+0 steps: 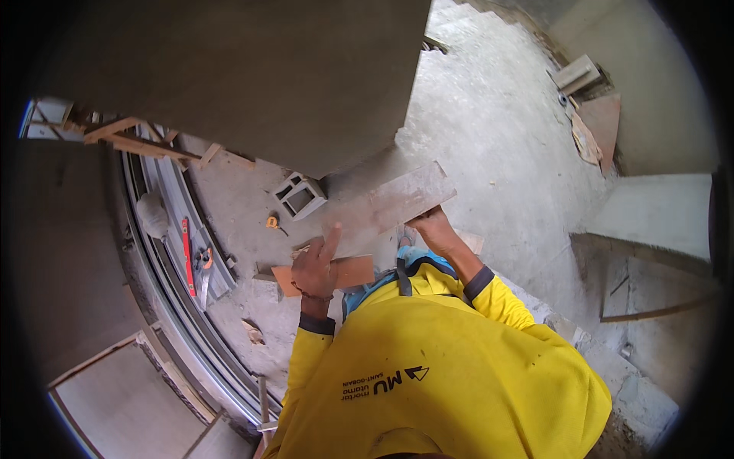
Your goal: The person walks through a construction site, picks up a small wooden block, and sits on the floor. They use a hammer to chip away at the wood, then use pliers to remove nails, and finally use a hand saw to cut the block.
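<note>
A dusty wooden board (394, 200) slants in front of my body, its right end higher in view. My right hand (434, 228) is closed on its near edge towards that end. At the left end is my left hand (313, 268), its thumb stretched over the board's face and its other fingers curled, partly hidden. That end of the board is blurred. Beneath my left wrist lies an orange-brown flat piece (353, 271), apart from the board.
A hollow block (300, 196) and a yellow tape measure (273, 222) lie on the concrete floor. Left of them are a red spirit level (188, 256) and metal rails (200, 320). A large grey slab (252, 76) juts in above; a pale ledge (657, 214) stands right.
</note>
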Demonstrator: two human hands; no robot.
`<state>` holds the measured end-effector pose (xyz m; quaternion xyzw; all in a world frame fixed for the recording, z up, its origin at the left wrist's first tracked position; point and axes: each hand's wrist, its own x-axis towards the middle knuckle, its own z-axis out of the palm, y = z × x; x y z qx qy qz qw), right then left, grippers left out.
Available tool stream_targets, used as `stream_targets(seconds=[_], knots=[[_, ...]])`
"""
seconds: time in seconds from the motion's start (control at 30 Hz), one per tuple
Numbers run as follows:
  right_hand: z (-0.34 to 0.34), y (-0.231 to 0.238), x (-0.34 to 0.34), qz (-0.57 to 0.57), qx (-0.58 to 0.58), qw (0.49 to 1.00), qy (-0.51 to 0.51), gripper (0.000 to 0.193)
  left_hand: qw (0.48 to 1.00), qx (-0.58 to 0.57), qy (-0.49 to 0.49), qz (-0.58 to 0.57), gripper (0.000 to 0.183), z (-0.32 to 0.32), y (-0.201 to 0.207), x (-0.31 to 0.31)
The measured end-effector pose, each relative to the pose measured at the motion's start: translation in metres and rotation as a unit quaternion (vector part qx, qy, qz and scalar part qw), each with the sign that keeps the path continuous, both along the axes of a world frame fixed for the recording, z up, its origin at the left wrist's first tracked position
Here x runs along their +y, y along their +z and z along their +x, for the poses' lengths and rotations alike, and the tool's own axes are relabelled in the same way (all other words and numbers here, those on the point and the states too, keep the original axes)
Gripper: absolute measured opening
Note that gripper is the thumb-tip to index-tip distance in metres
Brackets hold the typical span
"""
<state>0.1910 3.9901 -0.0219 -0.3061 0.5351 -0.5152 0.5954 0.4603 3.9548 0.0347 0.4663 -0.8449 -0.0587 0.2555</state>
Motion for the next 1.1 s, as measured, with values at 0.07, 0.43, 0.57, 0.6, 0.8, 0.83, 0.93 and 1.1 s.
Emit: stream_targets(seconds=[0.07, 0.43, 0.57, 0.6, 0.8, 0.83, 0.93, 1.1], knots=[[-0.023, 0.006, 0.009, -0.008, -0.137, 0.990, -0.014, 0.060, 1.000, -0.006, -0.024, 0.006, 0.078, -0.021, 0.001, -0.006], [-0.061, 0.031, 0.023, -0.135, -0.513, 0.798, -0.285, 0.048, 0.959, 0.131, -0.240, 0.078, 0.054, -0.106, 0.000, -0.034], [-0.079, 0.032, 0.021, -0.173, -0.470, 0.771, -0.394, 0.045, 0.930, 0.147, -0.278, 0.191, 0.047, -0.127, 0.000, -0.048], [-0.086, 0.031, 0.022, -0.155, -0.443, 0.771, -0.430, 0.046, 0.918, 0.150, -0.276, 0.243, 0.046, -0.131, 0.001, -0.049], [-0.125, 0.022, 0.027, -0.160, -0.380, 0.775, -0.478, 0.046, 0.821, 0.197, -0.272, 0.463, 0.043, -0.174, -0.006, -0.068], [-0.133, 0.019, 0.027, -0.154, -0.368, 0.777, -0.487, 0.045, 0.796, 0.209, -0.274, 0.498, 0.039, -0.185, -0.008, -0.071], [-0.162, 0.009, 0.022, -0.143, -0.360, 0.773, -0.502, 0.044, 0.726, 0.229, -0.271, 0.589, 0.029, -0.226, -0.016, -0.076], [-0.229, -0.004, 0.004, -0.154, -0.371, 0.790, -0.463, 0.043, 0.684, 0.201, -0.271, 0.646, 0.017, -0.310, -0.024, -0.089]])
